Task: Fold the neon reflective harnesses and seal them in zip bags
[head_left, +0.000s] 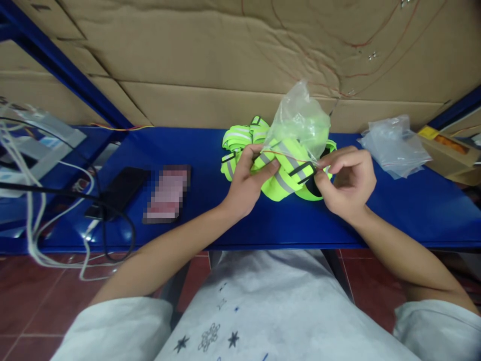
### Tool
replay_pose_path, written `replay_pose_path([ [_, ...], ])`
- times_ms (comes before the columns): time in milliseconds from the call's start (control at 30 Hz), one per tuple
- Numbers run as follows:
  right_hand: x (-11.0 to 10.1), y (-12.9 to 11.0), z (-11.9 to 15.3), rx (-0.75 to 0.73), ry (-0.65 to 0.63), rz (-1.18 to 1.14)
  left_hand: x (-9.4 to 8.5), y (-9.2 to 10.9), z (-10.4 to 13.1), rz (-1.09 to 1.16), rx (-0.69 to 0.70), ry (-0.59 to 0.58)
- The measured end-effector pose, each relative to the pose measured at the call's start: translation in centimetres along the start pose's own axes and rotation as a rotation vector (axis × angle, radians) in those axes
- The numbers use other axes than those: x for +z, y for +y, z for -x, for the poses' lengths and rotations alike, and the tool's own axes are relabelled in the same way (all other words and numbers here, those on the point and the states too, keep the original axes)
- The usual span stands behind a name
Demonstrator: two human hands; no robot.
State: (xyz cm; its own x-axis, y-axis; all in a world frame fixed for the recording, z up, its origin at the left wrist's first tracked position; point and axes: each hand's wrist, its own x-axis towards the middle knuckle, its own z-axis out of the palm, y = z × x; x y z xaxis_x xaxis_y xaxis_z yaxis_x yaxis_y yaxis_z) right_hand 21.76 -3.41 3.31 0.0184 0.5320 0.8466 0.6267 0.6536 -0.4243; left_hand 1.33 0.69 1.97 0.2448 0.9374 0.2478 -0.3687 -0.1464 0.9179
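A clear zip-lock bag (300, 108) with a red line along its mouth is between my hands, its closed end pointing away from me. Neon yellow reflective straps (280, 183) with grey stripes and black buckles show at the mouth, and more yellow shows through the plastic. My left hand (250, 178) is closed on the left side of the bag's mouth, its thumb lying over the yellow strap. At the right end of the mouth, my right hand (347, 178) pinches the bag's edge between thumb and fingers. Further folded yellow straps (238, 138) lie behind my left hand.
Several flat plastic bags (396, 145) lie at the right beside a cardboard box (451, 155). On the left are a phone with a blurred screen (168, 193), a black device (120, 193) and tangled cables (33, 200). Cardboard (225, 60) backs the blue table (210, 225).
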Motion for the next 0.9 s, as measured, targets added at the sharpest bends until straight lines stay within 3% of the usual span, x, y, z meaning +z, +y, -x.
replay_pose_path([
  [167,0.0,0.1,-0.2,-0.396,0.055,-0.034,0.4,-0.3,0.6,-0.039,0.032,-0.003],
  [233,0.0,0.0,-0.4,-0.451,0.049,-0.033,0.5,-0.2,0.8,-0.066,0.037,-0.013],
  [367,0.2,-0.2,-0.6,-0.103,0.061,-0.178,0.2,0.0,0.8,-0.188,0.145,-0.002],
  [433,0.4,-0.1,-0.4,-0.123,0.009,-0.165,0.2,-0.1,0.7,-0.169,0.124,0.013],
  [567,0.5,0.2,-0.1,-0.397,-0.066,0.007,0.5,-0.3,0.4,0.066,-0.061,0.053],
  [733,0.7,-0.3,0.3,-0.115,-0.113,-0.043,0.6,0.0,0.2,0.234,-0.091,0.087],
  [900,0.9,-0.3,0.5,0.024,-0.156,-0.042,0.2,0.0,0.1,0.153,-0.026,0.129],
])
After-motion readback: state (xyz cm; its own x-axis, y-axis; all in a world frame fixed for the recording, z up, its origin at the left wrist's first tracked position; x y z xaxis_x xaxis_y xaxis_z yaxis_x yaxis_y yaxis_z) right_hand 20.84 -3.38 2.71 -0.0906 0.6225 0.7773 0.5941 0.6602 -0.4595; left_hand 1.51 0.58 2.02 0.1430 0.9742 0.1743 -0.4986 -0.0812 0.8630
